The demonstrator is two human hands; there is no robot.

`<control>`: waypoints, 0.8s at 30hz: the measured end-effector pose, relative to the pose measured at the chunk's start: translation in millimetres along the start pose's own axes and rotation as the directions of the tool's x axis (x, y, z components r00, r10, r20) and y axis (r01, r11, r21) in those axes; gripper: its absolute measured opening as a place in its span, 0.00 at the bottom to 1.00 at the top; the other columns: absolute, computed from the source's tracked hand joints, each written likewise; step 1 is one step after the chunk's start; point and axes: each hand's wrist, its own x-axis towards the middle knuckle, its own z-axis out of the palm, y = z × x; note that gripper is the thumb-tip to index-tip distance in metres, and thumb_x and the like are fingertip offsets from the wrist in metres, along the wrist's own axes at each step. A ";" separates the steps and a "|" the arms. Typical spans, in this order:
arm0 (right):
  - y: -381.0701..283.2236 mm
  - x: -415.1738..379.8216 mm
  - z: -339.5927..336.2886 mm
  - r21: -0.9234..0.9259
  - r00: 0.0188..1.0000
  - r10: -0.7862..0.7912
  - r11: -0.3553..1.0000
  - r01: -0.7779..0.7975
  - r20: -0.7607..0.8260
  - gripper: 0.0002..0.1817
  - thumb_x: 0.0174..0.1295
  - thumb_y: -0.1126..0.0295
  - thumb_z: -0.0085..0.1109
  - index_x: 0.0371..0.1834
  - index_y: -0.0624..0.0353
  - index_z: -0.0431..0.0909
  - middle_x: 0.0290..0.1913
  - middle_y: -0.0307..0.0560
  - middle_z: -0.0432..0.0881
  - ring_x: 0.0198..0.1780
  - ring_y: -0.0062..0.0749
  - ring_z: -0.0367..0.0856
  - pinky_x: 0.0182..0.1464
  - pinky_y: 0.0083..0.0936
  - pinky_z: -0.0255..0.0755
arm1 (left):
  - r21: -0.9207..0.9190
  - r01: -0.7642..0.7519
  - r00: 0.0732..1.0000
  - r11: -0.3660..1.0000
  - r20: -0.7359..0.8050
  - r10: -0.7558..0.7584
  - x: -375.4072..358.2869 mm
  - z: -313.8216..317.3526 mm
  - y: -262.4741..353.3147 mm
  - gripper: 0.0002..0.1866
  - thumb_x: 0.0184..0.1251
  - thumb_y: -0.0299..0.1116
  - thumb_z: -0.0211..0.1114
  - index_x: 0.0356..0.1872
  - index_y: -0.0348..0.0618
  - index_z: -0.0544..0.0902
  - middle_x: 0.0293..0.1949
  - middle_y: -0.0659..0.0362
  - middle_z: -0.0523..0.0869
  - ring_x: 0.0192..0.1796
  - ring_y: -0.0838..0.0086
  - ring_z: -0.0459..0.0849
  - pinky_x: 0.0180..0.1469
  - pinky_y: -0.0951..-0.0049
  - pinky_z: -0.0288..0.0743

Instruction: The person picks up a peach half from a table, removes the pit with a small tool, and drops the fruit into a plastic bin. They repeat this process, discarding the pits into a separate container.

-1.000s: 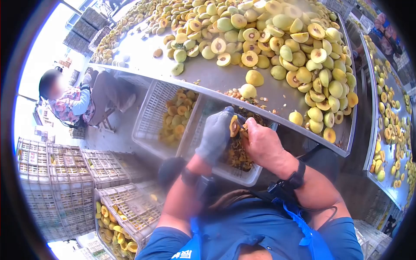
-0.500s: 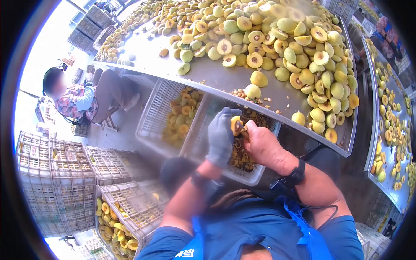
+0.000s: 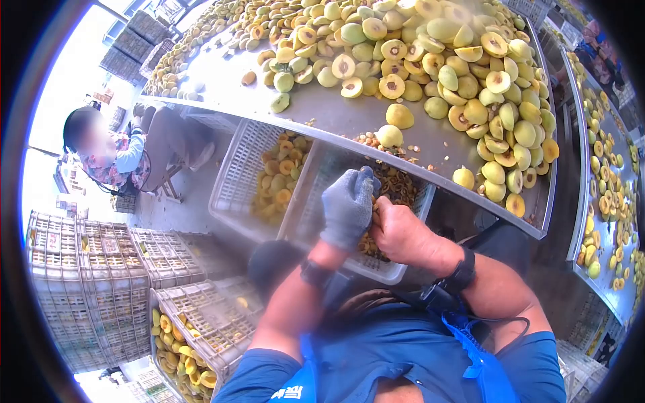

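Left hand (image 3: 347, 207) and right hand (image 3: 401, 232) are meeting, fingers curling; how tightly, around what, I cannot tell. Just beyond, a table edge (image 3: 457, 193) is running; a crate (image 3: 377, 274) is sitting below.

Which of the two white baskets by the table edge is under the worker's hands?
The basket on the picture's right, holding dark brown scraps. The gloved left hand and bare right hand are over it; the left basket holds yellow fruit halves.

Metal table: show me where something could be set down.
Table: bare metal lies between the heap and the brown bits at the front rim, left of two loose fruits; right of these, mostly bare. Back and right side are crowded.
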 end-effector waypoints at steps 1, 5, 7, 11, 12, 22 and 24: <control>0.2 -0.1 -0.4 0.073 0.998 -0.054 0.996 0.052 0.028 0.10 0.68 0.71 0.57 0.45 0.68 0.71 0.28 0.65 0.83 0.36 0.68 0.84 0.40 0.52 0.77 | 0.001 0.004 1.000 1.000 0.027 -0.004 -0.2 -3.0 3.9 0.17 0.81 0.38 0.61 0.35 0.36 0.88 0.28 0.53 0.90 0.28 0.73 0.84 0.35 0.69 0.78; 6.0 -0.3 -3.8 0.326 0.973 -0.035 0.944 -0.043 0.229 0.08 0.71 0.67 0.58 0.47 0.58 0.78 0.35 0.49 0.81 0.37 0.45 0.81 0.42 0.39 0.76 | -0.126 -0.084 0.990 0.988 0.103 0.097 0.2 -8.9 0.1 0.15 0.80 0.36 0.60 0.36 0.35 0.88 0.29 0.54 0.90 0.30 0.74 0.84 0.37 0.70 0.79; -7.0 -1.8 -12.6 0.421 0.912 0.113 0.860 -0.288 0.393 0.07 0.71 0.68 0.58 0.37 0.58 0.76 0.27 0.39 0.75 0.28 0.32 0.75 0.32 0.35 0.71 | -0.376 0.062 0.970 0.924 0.243 0.034 3.3 -16.3 -0.5 0.15 0.80 0.35 0.60 0.36 0.34 0.87 0.31 0.54 0.90 0.32 0.75 0.84 0.38 0.71 0.79; 11.9 -11.5 -6.4 0.522 0.806 0.124 0.703 -0.483 0.578 0.04 0.64 0.74 0.60 0.33 0.55 0.74 0.32 0.43 0.75 0.32 0.39 0.77 0.34 0.36 0.73 | -0.483 0.210 0.876 0.850 0.479 0.056 4.6 -29.8 -1.7 0.18 0.79 0.41 0.60 0.40 0.34 0.88 0.38 0.57 0.91 0.38 0.77 0.85 0.42 0.77 0.79; 10.1 -13.8 -6.0 0.557 0.787 0.126 0.640 -0.530 0.604 0.05 0.61 0.75 0.60 0.32 0.54 0.73 0.32 0.43 0.74 0.31 0.39 0.77 0.33 0.36 0.73 | -0.474 0.210 0.868 0.855 0.492 0.060 4.4 -31.3 -1.8 0.18 0.79 0.41 0.59 0.41 0.35 0.88 0.38 0.57 0.91 0.39 0.77 0.86 0.43 0.76 0.79; -16.9 -26.9 -4.9 0.528 0.892 0.170 0.753 -0.391 0.418 0.09 0.72 0.65 0.59 0.42 0.60 0.74 0.30 0.38 0.77 0.28 0.26 0.76 0.30 0.31 0.73 | -0.451 0.160 0.983 0.878 0.152 -0.102 14.3 -26.3 5.0 0.17 0.81 0.41 0.58 0.45 0.36 0.87 0.39 0.56 0.90 0.38 0.75 0.88 0.43 0.75 0.83; -14.2 -27.9 -8.3 0.483 0.931 0.132 0.825 -0.293 0.339 0.12 0.69 0.64 0.61 0.46 0.63 0.77 0.32 0.40 0.81 0.32 0.30 0.80 0.34 0.36 0.76 | -0.685 0.367 0.913 0.630 0.136 -0.384 24.6 -29.8 -8.3 0.18 0.82 0.40 0.56 0.43 0.36 0.87 0.35 0.57 0.90 0.36 0.74 0.88 0.39 0.75 0.83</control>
